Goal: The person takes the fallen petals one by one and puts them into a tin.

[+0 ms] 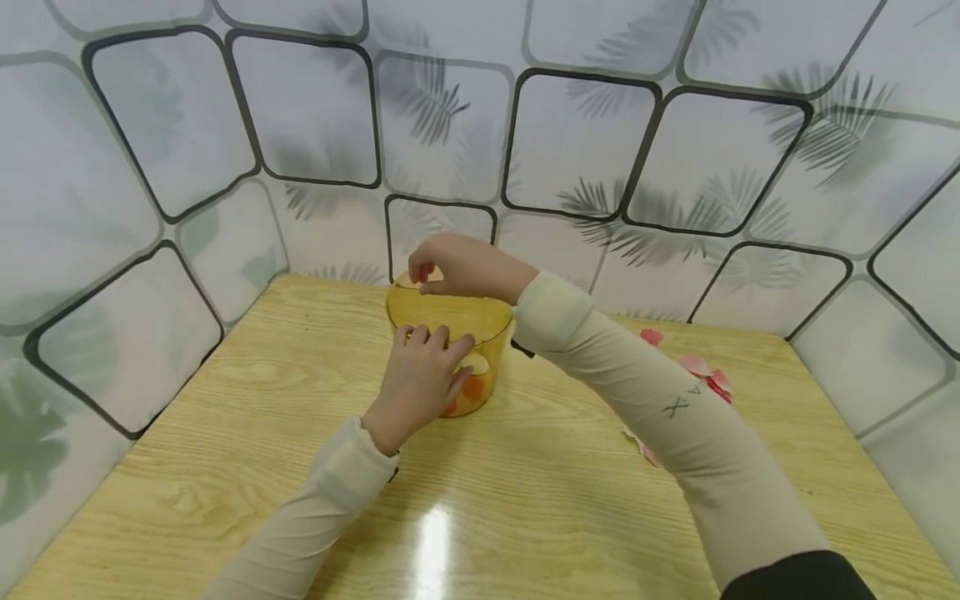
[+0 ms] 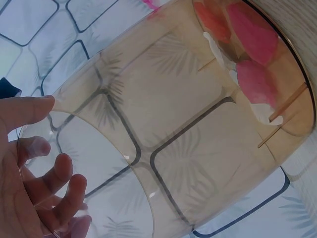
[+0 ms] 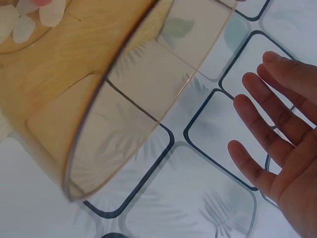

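A see-through amber container (image 1: 495,362) with a round open mouth stands near the table's back. My left hand (image 1: 420,375) grips its near rim; in the left wrist view, the fingers (image 2: 63,168) hook over the edge and the thumb lies along the outside. Above the mouth hangs my right hand (image 1: 472,265), wrist bent. The right wrist view shows its fingers (image 3: 265,119) spread and loosely bent, holding nothing. At the container's bottom lie pink petals (image 2: 253,34), an orange petal (image 2: 213,20) and thin brown sticks (image 2: 290,101). White petals (image 3: 24,27) also show through its wall.
Pink and red petals (image 1: 697,365) lie on the wooden table (image 1: 247,400) at the right, partly behind my right sleeve (image 1: 660,400). More pale petals (image 1: 643,450) peek out beside that forearm. A patterned white curtain (image 1: 442,125) surrounds the table's back and sides.
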Tool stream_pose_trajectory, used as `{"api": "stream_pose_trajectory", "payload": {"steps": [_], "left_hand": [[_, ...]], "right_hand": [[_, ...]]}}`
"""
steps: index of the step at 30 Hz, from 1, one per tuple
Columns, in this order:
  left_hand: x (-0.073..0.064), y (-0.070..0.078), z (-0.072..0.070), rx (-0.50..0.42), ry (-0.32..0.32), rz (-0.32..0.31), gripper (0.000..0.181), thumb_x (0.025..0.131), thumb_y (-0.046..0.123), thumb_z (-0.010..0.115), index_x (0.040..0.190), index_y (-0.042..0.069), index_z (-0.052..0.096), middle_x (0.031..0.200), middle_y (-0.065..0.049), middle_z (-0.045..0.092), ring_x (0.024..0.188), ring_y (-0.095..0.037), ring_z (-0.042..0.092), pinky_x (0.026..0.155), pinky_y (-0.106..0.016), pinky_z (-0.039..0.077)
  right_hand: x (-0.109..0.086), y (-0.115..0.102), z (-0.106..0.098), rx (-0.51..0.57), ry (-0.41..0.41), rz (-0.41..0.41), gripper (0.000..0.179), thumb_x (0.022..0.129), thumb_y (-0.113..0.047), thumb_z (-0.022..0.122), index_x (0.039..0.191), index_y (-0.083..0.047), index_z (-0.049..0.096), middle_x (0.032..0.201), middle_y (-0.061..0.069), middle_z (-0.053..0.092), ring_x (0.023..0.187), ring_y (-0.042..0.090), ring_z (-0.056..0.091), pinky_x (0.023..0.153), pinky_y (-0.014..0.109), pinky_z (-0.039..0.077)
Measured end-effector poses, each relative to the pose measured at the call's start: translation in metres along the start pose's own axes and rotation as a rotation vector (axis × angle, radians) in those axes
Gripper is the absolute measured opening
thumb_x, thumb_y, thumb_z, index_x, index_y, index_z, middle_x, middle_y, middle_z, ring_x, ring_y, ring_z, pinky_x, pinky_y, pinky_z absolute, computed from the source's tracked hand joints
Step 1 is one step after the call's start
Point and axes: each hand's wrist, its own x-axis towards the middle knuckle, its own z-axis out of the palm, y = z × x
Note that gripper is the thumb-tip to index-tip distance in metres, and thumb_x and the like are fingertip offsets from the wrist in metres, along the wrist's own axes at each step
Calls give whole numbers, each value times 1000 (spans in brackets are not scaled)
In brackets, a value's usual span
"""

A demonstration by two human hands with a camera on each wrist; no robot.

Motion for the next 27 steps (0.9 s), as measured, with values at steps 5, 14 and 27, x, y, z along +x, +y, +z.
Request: {"api": "stream_pose_trajectory", "payload": {"steps": [5, 14, 27], "left_hand": [[0, 1, 1, 2, 10, 6, 31, 81, 37, 72, 101, 18, 59, 84, -5, 63, 78, -27, 61, 80, -45, 48], [0, 1, 1, -18, 7, -5, 31, 80, 36, 73, 99, 18, 57, 83, -5, 61, 78, -28, 60, 79, -46, 48], [0, 1, 1, -49, -11, -13, 28, 81, 34, 72, 99, 18, 58, 83, -5, 60, 78, -28, 59, 82, -48, 47]], "right_hand": [[-26, 6, -6, 2, 29, 20, 14, 89, -17, 64, 99, -8, 68, 100, 6, 68, 96, 20, 61, 89, 31, 47], [-114, 23, -12, -4, 160, 84, 11, 85, -13, 68, 94, -7, 68, 94, 6, 69, 90, 22, 63, 86, 39, 49], [-245, 83, 59, 62, 147, 309, 12, 77, -8, 74, 88, -9, 68, 87, -1, 68, 80, 17, 63, 75, 35, 53]]}}
